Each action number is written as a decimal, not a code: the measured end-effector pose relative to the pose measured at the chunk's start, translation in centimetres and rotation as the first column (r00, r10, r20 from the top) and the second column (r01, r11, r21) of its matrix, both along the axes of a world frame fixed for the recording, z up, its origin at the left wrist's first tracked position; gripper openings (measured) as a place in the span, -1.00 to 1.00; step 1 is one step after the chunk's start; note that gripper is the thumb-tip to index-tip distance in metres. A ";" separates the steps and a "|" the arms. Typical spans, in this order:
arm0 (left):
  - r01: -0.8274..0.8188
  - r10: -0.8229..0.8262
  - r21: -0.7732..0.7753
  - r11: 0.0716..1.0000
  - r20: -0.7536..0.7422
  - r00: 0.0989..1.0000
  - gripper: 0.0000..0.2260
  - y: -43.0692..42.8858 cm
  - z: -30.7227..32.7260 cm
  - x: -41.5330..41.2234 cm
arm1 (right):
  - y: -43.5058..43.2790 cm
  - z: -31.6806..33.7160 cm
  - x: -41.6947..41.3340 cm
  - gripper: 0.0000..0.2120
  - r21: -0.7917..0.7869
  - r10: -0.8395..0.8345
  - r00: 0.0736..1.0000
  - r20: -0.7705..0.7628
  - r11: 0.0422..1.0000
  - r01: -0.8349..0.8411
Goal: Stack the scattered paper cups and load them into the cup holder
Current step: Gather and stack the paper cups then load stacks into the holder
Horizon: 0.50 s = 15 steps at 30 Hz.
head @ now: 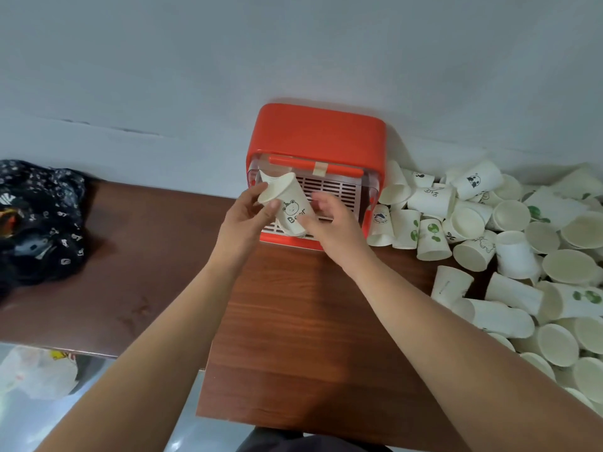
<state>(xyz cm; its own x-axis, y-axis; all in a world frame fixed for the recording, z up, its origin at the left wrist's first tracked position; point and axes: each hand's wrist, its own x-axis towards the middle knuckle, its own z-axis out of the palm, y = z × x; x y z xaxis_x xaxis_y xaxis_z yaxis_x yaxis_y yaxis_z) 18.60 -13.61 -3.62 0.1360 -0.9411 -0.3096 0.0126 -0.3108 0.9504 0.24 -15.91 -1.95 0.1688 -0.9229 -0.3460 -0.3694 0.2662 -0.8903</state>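
Note:
An orange cup holder (318,133) with a clear front and a slotted white tray stands against the wall on the brown table. In front of its opening, both my hands hold a white paper cup (288,199) printed with a bear, tilted with its rim up and to the left. A second cup's rim shows just behind it. My left hand (251,213) pinches the cup near the rim. My right hand (329,220) grips it at the base. A heap of scattered paper cups (509,249) lies to the right of the holder.
The brown wooden table (293,321) runs along a pale wall. A dark patterned cloth bundle (39,216) lies at the left end. A white plastic bag (39,373) sits on the floor below the table's left edge.

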 end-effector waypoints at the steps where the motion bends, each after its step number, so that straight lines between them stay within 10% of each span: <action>1: 0.005 -0.004 -0.014 1.000 0.054 0.999 -0.46 -0.3 0.0 0.3 | -0.4 0.3 0.1 -0.54 -0.016 0.008 1.000 0.017 1.000 -0.007; 15: 0.337 -0.303 0.006 0.942 0.454 0.838 -0.36 -2.0 -3.2 1.2 | -1.2 -3.3 0.3 -0.50 -0.086 0.048 0.993 -0.110 0.995 -0.058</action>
